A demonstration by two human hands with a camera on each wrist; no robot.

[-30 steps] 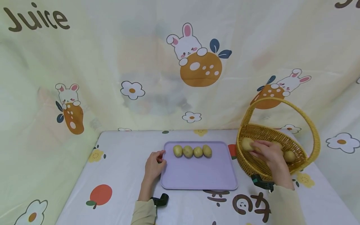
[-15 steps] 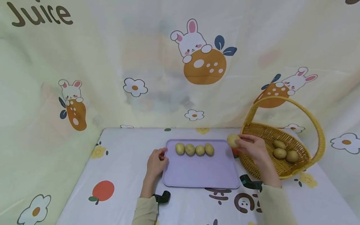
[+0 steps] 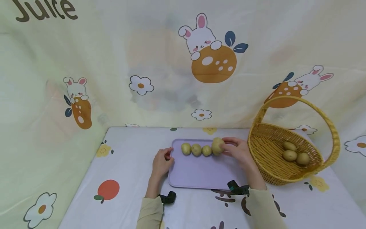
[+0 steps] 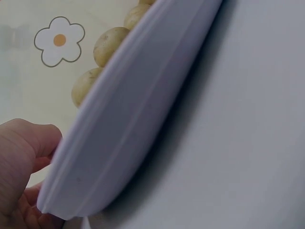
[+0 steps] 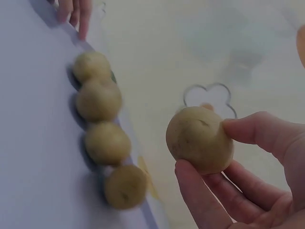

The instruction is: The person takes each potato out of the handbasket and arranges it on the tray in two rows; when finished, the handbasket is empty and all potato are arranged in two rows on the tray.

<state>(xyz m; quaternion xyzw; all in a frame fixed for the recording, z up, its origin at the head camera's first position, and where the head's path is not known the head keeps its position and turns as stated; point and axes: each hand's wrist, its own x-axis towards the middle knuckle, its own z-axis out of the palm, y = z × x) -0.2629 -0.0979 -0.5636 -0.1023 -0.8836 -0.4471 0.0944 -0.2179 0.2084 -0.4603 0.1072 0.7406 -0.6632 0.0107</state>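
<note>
The table's (image 3: 128,168) tray (image 3: 197,175) holds four potatoes (image 3: 196,150), basket (image 3: 271,149) three, right hand (image 3: 239,152) one.

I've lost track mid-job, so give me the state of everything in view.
Lavender tray, lying flat
Four potatoes, lined up along the tray's far side
Right hand, holding a potato
Held potato, raised, apart from the row
Left hand, at the tray's left edge
Wicker basket, standing, handle up
Three potatoes, lying in the basket

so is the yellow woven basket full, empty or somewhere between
Partly filled: three rounded tan potatoes lie inside the yellow woven basket, with bare weave beside them.
</note>
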